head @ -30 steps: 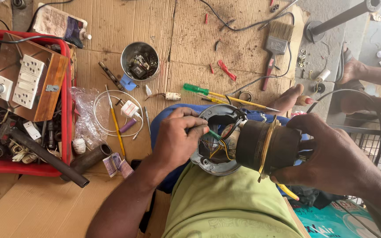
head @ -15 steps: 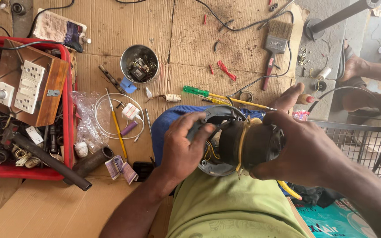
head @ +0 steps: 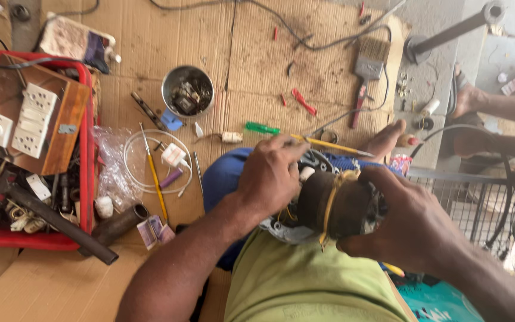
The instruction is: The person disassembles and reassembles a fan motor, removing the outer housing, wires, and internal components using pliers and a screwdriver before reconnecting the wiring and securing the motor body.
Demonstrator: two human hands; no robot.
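Your left hand [head: 269, 176] and right hand [head: 403, 220] clasp the dark motor [head: 335, 203], lying left-right; a small red-blue packet [head: 400, 163] sits beyond.

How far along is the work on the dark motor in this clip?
Done: the dark motor is off the floor and in the lap, a yellow band round it. In hand: the right hand grips its body while the left hand covers the wired end. Left: the green screwdriver and paintbrush lie unused on the cardboard.
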